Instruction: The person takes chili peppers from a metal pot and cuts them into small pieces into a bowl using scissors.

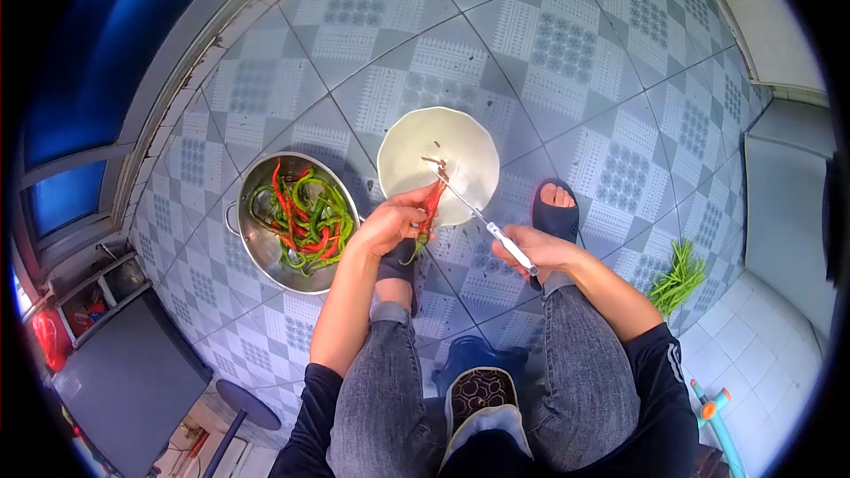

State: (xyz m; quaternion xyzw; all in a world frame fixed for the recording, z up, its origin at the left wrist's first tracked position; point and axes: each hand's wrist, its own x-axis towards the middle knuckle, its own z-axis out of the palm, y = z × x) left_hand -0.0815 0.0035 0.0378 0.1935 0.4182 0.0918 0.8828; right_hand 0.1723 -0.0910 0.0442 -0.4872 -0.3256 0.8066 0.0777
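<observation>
Pinching a red pepper [432, 204], left fingers [411, 198] bent

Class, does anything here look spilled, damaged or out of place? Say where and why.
Two things. Loose green stalks lie directly on the tiles at the right, while the peppers sit in a metal pan. Small dark specks dot the tiles around the bowl, looking like spilled scraps, though too small to identify.
</observation>
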